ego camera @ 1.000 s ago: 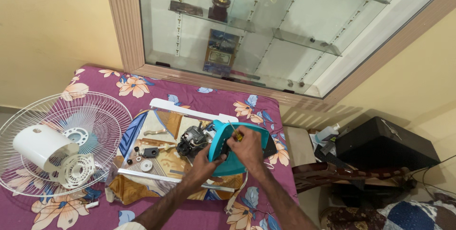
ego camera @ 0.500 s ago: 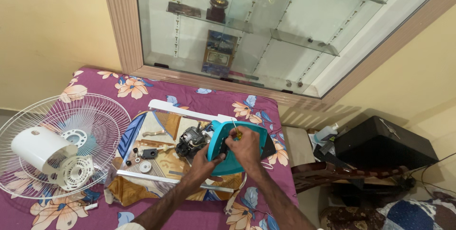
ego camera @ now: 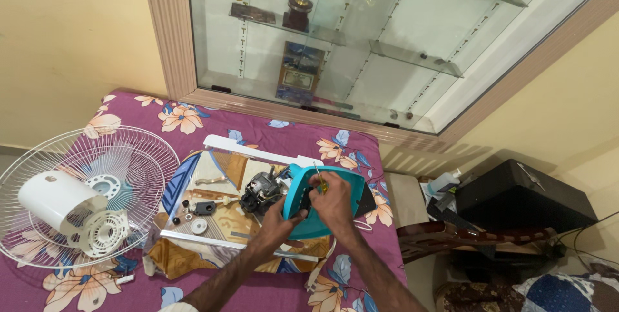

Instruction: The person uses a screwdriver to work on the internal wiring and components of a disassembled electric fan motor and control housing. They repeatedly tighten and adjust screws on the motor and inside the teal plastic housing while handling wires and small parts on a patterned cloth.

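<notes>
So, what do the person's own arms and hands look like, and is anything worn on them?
Both forearms are bare, with no sleeves in view. The left hand and the right hand wear no gloves, and no rings, watch or bracelet can be seen. A small pale patch at the bottom edge may be clothing; it is unclear.

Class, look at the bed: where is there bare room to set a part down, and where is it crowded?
Bare cloth lies along the far edge of the floral bedspread, between the wire fan guard and the cabinet frame, and at the near right corner. It is crowded around the motor, the teal housing and both hands.
</notes>
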